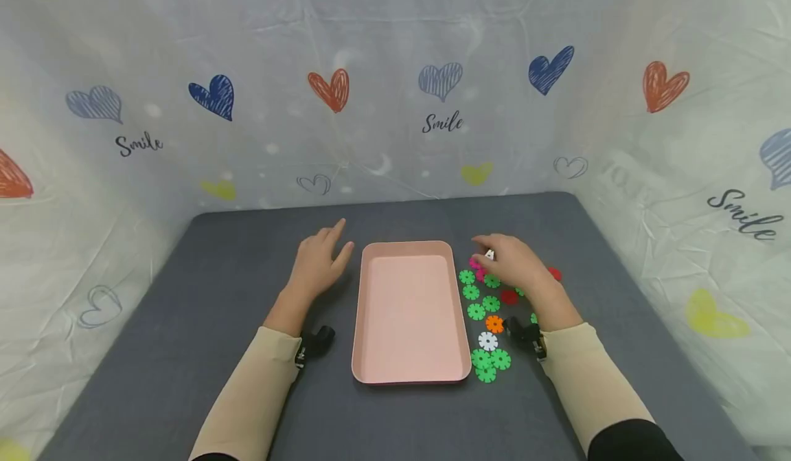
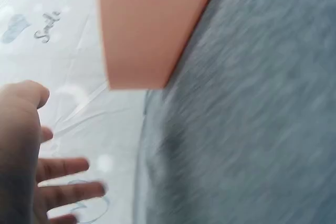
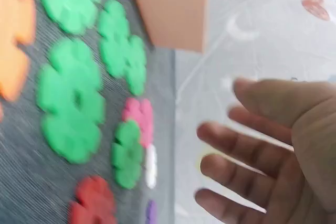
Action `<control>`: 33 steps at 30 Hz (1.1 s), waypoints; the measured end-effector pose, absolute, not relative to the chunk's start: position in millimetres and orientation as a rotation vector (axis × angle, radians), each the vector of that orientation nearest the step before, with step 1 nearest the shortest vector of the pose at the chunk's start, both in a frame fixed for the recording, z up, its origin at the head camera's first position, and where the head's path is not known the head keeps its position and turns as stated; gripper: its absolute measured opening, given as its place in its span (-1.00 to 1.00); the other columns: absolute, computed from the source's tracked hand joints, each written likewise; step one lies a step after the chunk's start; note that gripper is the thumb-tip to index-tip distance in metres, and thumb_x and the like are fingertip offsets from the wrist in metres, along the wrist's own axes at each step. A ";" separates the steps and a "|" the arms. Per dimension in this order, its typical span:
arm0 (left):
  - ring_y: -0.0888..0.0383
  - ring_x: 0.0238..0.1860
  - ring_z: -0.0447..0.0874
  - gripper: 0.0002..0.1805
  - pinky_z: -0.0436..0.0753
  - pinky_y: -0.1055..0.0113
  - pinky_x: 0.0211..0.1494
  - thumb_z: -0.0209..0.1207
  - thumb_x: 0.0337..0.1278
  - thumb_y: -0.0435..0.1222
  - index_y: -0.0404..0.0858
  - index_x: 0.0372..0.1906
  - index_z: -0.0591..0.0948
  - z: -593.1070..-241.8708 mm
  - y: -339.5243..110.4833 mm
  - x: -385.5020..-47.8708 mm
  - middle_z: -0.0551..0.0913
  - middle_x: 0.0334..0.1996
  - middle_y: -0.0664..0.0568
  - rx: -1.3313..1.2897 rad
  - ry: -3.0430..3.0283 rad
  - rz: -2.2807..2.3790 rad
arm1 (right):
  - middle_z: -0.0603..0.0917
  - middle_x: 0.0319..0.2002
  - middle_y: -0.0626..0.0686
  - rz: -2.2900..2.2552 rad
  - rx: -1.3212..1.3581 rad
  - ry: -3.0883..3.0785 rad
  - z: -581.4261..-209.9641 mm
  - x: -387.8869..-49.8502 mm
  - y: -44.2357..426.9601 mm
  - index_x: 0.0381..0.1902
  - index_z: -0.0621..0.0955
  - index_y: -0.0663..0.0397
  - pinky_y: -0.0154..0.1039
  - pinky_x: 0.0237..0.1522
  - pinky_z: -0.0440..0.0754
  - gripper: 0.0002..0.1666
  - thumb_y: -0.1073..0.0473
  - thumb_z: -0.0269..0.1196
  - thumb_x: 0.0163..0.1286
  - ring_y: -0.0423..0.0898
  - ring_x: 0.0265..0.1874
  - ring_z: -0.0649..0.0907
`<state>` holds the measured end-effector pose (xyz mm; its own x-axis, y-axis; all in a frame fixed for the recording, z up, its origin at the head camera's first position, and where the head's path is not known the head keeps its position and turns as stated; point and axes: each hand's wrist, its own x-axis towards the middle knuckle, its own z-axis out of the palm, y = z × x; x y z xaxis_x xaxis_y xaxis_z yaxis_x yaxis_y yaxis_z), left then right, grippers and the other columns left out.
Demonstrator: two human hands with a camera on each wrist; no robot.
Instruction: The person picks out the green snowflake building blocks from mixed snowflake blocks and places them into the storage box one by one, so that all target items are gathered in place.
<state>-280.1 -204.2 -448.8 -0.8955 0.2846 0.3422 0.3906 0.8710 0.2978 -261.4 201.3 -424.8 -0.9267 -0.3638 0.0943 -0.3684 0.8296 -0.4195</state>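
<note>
Flower-shaped plastic discs lie to the right of a pink tray (image 1: 410, 310). My right hand (image 1: 509, 258) hovers over the far end of these discs, fingers loosely bent and thumb apart. In the right wrist view that hand (image 3: 294, 150) holds nothing; a pink disc (image 3: 138, 120), a green disc (image 3: 127, 155) and a white disc (image 3: 151, 166) lie on the cloth beyond it. Left of the tray, my left hand (image 1: 316, 262) is raised with fingers spread and nothing in them. The tray's wall (image 2: 147, 35) stands near it in the left wrist view.
Several green discs (image 1: 476, 311), an orange disc (image 1: 494, 323), a near white disc (image 1: 487, 341) and a red disc (image 1: 509, 297) lie along the tray's right side. Dark grey cloth (image 1: 235, 275) covers the table. A heart-printed curtain (image 1: 383, 138) encloses its back and sides.
</note>
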 end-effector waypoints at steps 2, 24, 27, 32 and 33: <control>-0.23 0.10 0.61 -0.32 0.49 -0.22 0.19 -0.03 0.57 -0.02 -0.22 0.61 0.23 -456.1 -199.6 -280.6 0.60 0.16 -0.27 -0.577 -2.774 -0.672 | 0.68 -0.11 0.13 0.700 0.698 -3.026 -429.2 -260.8 196.1 0.34 0.58 0.25 0.02 -0.14 0.59 -0.47 0.15 0.28 0.48 0.00 -0.30 0.60; 0.14 -0.52 0.30 -0.41 0.37 0.16 -0.33 -0.18 0.45 -0.28 -0.21 0.50 0.44 -486.2 -174.1 -275.8 0.48 -0.46 0.06 -0.726 -2.742 -0.593 | 0.72 -0.19 0.13 1.538 0.490 -2.881 -406.3 -238.4 171.5 0.21 0.65 0.25 0.01 -0.19 0.72 -0.60 0.20 0.29 0.49 0.14 -0.28 0.77; 0.12 -0.54 0.27 -0.41 0.32 0.17 -0.36 -0.18 0.43 -0.28 -0.21 0.51 0.44 -485.9 -173.2 -275.5 0.45 -0.48 0.06 -0.701 -2.748 -0.576 | 0.71 -0.06 0.17 1.783 0.541 -2.831 -392.1 -220.0 150.1 0.25 0.64 0.25 0.09 -0.02 0.69 -0.55 0.23 0.32 0.45 0.15 -0.13 0.78; 0.11 -0.54 0.28 -0.42 0.35 0.16 -0.37 -0.17 0.46 -0.27 -0.21 0.51 0.43 -485.6 -173.6 -275.8 0.46 -0.48 0.04 -0.705 -2.744 -0.569 | 0.75 -0.03 0.00 1.709 0.866 -2.880 -394.0 -188.3 105.3 0.18 0.71 0.15 -0.15 -0.09 0.68 -0.56 0.26 0.41 0.34 -0.15 -0.20 0.77; 0.11 -0.53 0.30 -0.42 0.37 0.14 -0.35 -0.17 0.47 -0.27 -0.21 0.51 0.42 -485.6 -173.8 -275.8 0.48 -0.45 0.03 -0.705 -2.747 -0.568 | 0.77 -0.07 -0.02 1.670 0.921 -2.884 -398.0 -182.8 95.7 0.14 0.74 0.16 -0.20 -0.13 0.67 -0.59 0.28 0.43 0.32 -0.19 -0.23 0.76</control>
